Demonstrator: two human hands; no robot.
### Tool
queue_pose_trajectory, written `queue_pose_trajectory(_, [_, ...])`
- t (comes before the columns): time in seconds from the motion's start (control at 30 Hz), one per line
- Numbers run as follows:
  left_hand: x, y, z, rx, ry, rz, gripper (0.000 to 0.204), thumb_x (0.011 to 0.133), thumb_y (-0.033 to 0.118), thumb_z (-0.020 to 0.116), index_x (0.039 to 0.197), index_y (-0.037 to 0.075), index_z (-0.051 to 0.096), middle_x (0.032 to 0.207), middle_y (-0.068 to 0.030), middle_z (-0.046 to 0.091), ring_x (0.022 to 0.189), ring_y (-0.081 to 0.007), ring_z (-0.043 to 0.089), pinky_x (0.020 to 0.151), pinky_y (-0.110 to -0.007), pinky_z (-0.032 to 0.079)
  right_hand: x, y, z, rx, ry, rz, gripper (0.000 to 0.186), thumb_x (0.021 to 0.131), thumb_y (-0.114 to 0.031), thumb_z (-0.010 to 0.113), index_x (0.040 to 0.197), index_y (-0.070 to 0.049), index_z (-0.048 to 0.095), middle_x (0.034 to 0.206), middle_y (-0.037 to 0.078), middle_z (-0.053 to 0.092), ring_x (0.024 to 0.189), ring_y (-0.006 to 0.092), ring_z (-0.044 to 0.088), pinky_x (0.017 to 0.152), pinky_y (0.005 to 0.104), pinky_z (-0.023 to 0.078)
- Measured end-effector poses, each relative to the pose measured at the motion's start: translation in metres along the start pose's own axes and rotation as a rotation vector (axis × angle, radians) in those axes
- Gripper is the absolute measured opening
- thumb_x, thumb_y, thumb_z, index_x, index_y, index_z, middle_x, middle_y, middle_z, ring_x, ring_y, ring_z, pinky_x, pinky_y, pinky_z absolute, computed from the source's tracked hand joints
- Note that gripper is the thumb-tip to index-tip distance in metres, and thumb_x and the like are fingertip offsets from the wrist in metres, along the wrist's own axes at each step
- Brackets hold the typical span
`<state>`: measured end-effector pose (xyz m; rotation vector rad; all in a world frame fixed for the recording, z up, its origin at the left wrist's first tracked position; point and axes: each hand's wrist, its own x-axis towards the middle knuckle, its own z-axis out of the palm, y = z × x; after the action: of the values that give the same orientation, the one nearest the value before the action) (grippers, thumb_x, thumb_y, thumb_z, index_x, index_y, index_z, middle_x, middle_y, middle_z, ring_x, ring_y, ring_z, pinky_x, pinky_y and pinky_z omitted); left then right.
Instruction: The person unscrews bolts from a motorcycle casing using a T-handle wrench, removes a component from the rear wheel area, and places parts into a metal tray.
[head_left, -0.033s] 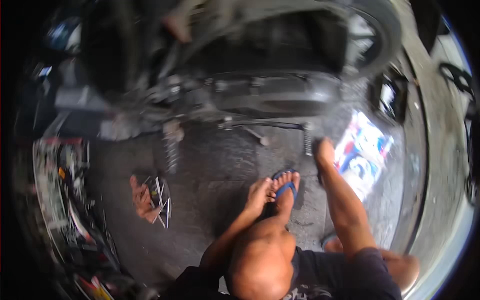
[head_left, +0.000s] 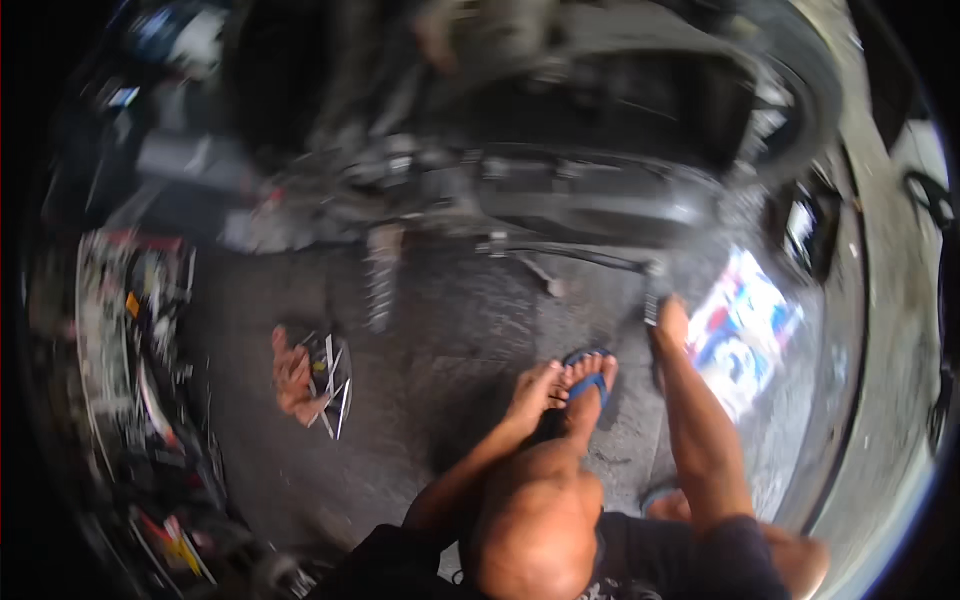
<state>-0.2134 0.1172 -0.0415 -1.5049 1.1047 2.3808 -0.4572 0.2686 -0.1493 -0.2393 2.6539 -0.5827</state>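
Note:
My left hand (head_left: 535,398) is down beside the toes of my sandalled foot (head_left: 585,378), fingers curled on something I cannot make out. My right arm reaches forward on the right; its hand (head_left: 672,318) is at the knurled end of a metal bar (head_left: 651,290), fingers hidden and blurred. Just right of it a white, blue and red printed sheet or pack (head_left: 745,330) lies on the floor. Above both hands is the blurred dark underside of a two-wheeler (head_left: 600,205) with a wheel (head_left: 810,110). A metal spring part (head_left: 380,290) lies or stands below it, further left.
A round tray with pale strips and pinkish-brown pieces (head_left: 330,385) is on the left floor. A cluttered box of tools (head_left: 105,330) lines the far left. A dark tray (head_left: 805,235) and concrete ledge (head_left: 865,300) are at right. A blurred skin-coloured shape (head_left: 435,40) shows at the top.
The whole view has shifted, with the vehicle further right. My right hand now appears closer to the bar's end. My left hand remains by my toes.

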Motion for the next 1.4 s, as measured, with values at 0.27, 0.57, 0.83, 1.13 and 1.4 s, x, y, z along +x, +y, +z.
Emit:
queue_pose_trajectory(0.27, [0.069,-0.021,-0.075,-0.724,-0.046,0.064,0.030,0.093,0.047,0.059,0.092,0.018,0.052,0.077,-0.0025,0.055,0.064,-0.0146,0.053,0.057,-0.030,0.049,-0.116,-0.086,-0.038,0.346,-0.362,-0.356,0.057,0.089,-0.042,0.068,0.117,0.006,0.058,0.096,0.018,0.068,0.088,0.0256,0.066,0.077,0.0353,0.051])
queue_pose_trajectory(0.57, [-0.036,0.013,-0.397,-0.351,1.113,0.389,0.050,0.089,0.044,0.066,0.092,-0.005,0.061,0.078,-0.0196,0.068,0.060,-0.0300,0.067,0.052,-0.041,0.056,-0.067,0.052,-0.046,0.307,-0.387,-0.181,0.035,0.093,-0.030,0.064,0.102,0.004,0.064,0.082,0.006,0.065,0.070,0.0139,0.056,0.064,0.0295,0.046])
queue_pose_trajectory(0.83, [-0.069,0.021,-0.434,0.917,1.349,0.054,0.064,0.090,0.046,0.054,0.127,-0.006,0.046,0.113,-0.0287,0.063,0.109,-0.0410,0.061,0.101,-0.049,0.040,-0.063,0.074,-0.109,0.279,-0.330,-0.084,0.035,0.094,-0.037,0.060,0.099,-0.002,0.064,0.072,0.005,0.062,0.051,0.0107,0.050,0.046,0.0264,0.040])
queue_pose_trajectory(1.13, [-0.077,0.024,-0.389,0.959,1.137,0.069,0.050,0.091,0.045,0.047,0.115,0.003,0.061,0.100,-0.0271,0.068,0.101,-0.0420,0.063,0.091,-0.057,0.041,-0.053,0.033,-0.109,0.177,-0.274,-0.130,0.037,0.096,-0.035,0.057,0.105,0.000,0.064,0.077,0.009,0.065,0.056,0.0127,0.055,0.049,0.0277,0.042])
queue_pose_trajectory(1.4, [-0.122,0.013,-0.503,0.697,1.698,-0.222,0.057,0.074,0.038,0.075,0.116,0.003,0.060,0.116,-0.0224,0.062,0.105,-0.0356,0.061,0.086,-0.048,0.049,-0.052,-0.047,-0.072,-0.015,-0.369,-0.519,0.030,0.089,-0.027,0.061,0.095,0.002,0.068,0.083,0.014,0.069,0.075,0.0192,0.066,0.065,0.0304,0.051])
